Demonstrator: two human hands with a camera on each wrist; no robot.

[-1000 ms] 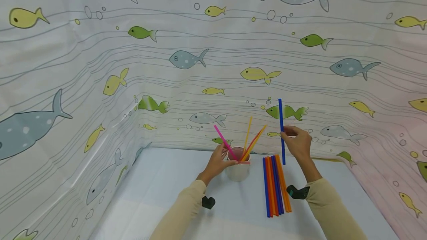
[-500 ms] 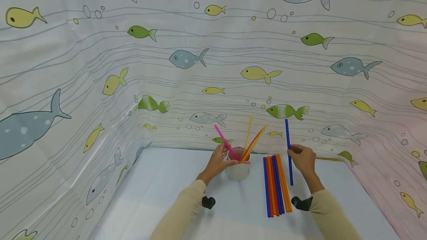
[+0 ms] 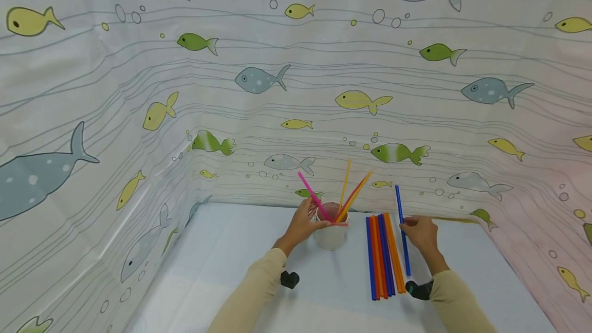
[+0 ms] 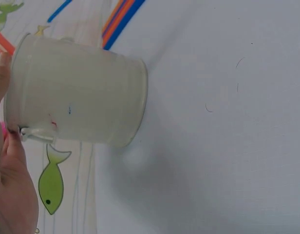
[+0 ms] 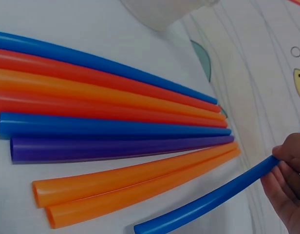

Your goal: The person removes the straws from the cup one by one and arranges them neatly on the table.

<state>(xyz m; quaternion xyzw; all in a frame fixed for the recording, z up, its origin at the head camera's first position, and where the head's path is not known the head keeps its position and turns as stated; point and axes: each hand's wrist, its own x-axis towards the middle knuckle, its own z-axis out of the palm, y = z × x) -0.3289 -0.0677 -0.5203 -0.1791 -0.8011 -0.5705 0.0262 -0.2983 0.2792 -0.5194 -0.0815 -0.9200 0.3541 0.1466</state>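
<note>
**Right hand low with a blue straw, left hand on the cup**

Plainly, we saw both forearms reaching forward over the pale table (image 3: 231,251), sleeves drawn up to the wrists. The right hand (image 3: 422,233) lay low, close to the tabletop, its fingers (image 5: 291,161) and thumb pinched round a blue straw (image 3: 402,230) a little above the straw's middle. That straw slanted only slightly off upright in the head view, its upper end rising past the hand toward the fish-patterned cloth (image 3: 139,91) behind, its lower end down at the table just beside the row of straws (image 3: 384,256). In the right wrist view the lower end sat near the two orange straws on the row's outer edge; we could not tell whether it touched the table.

The left hand (image 3: 302,225) was curled against the left side of the white cup (image 3: 330,235), thumb at the rim, gripping it. The cup stood upright on the table, just left of the row, with a pink straw (image 3: 313,197), a yellow one and orange ones leaning out of it. The row lay flat, blue, red, orange and purple straws side by side and touching.
</note>
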